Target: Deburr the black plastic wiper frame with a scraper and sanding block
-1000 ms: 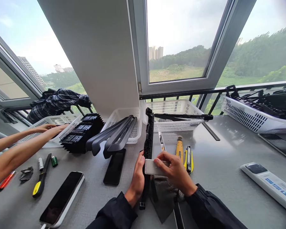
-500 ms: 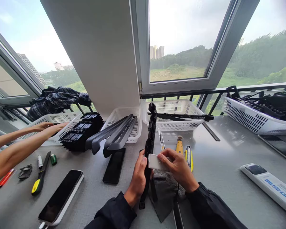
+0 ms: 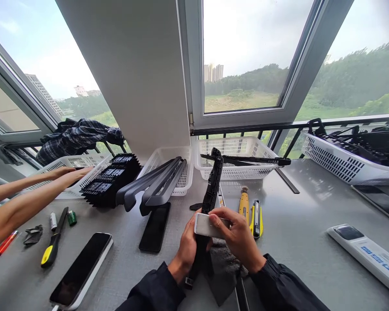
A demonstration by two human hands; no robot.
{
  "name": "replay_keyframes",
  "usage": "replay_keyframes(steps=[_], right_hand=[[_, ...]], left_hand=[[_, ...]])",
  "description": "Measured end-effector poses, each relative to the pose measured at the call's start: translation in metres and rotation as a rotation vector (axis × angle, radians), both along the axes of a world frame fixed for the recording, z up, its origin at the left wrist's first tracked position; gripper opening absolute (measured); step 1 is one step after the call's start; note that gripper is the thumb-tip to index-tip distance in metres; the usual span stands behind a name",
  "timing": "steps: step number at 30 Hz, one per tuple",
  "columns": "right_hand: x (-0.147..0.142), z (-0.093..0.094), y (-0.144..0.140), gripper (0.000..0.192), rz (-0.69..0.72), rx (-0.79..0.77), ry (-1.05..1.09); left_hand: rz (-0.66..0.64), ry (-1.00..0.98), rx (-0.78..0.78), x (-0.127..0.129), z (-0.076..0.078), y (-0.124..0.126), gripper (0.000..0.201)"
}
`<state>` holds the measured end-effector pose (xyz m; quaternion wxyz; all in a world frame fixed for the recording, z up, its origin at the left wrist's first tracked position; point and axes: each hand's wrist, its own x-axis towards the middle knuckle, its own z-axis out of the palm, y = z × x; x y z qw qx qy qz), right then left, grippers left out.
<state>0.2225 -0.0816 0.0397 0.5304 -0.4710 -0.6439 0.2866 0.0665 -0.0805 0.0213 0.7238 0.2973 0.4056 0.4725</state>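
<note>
My left hand (image 3: pixel 186 249) is wrapped round a long black plastic strip (image 3: pixel 211 188) with a ribbed inner side, held tilted above the table. Between the fingers and thumb of my right hand (image 3: pixel 240 235) is a flat white rectangular block (image 3: pixel 205 225), its long edge lying across the strip. The block hides part of the strip and some left fingertips. Under my right hand lies a dark grey cloth (image 3: pixel 221 272). Beyond it are a yellow-handled tool (image 3: pixel 244 203) and a yellow utility knife (image 3: pixel 256 219).
White baskets hold grey handle-like parts (image 3: pixel 164 183), black strips (image 3: pixel 253 160) and black pieces (image 3: pixel 372 144). Phones (image 3: pixel 155 226) (image 3: pixel 82 268) lie to the left, near a yellow-black tool (image 3: pixel 53 246). A white device (image 3: pixel 366 252) lies right. Another person's arms (image 3: pixel 35 203) reach into the left basket (image 3: pixel 97 172).
The strip's top has tilted to the right and lowered a little. The white block has shifted slightly left and now lies across the strip. The other person's arms have hardly moved.
</note>
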Motion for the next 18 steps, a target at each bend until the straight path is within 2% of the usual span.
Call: replay_keyframes(steps=[3, 6, 8, 10, 12, 14, 18], right_hand=[[0.01, 0.0, 0.003, 0.025, -0.161, 0.066, 0.023], [0.013, 0.002, -0.001, 0.014, -0.375, 0.261, 0.056], [0.005, 0.003, -0.007, 0.007, -0.322, 0.365, 0.033], [-0.009, 0.002, -0.013, 0.004, -0.094, 0.404, -0.036], [-0.022, 0.0, -0.017, 0.009, 0.056, 0.402, -0.126], [-0.03, -0.003, -0.017, 0.014, 0.091, 0.386, -0.178], [-0.026, -0.007, -0.013, 0.019, 0.006, 0.295, -0.147]], left_hand=[[-0.071, -0.045, 0.053, 0.001, 0.011, 0.001, 0.069], [-0.095, -0.108, 0.113, 0.0, 0.019, 0.002, 0.061], [-0.074, -0.108, 0.12, -0.002, 0.019, 0.003, 0.056], [0.034, -0.074, 0.116, -0.005, 0.014, 0.006, 0.047], [0.168, -0.032, 0.096, -0.007, 0.009, 0.01, 0.036], [0.234, -0.018, 0.06, -0.008, 0.004, 0.014, 0.03], [0.19, -0.005, 0.064, -0.008, -0.001, 0.014, 0.035]])
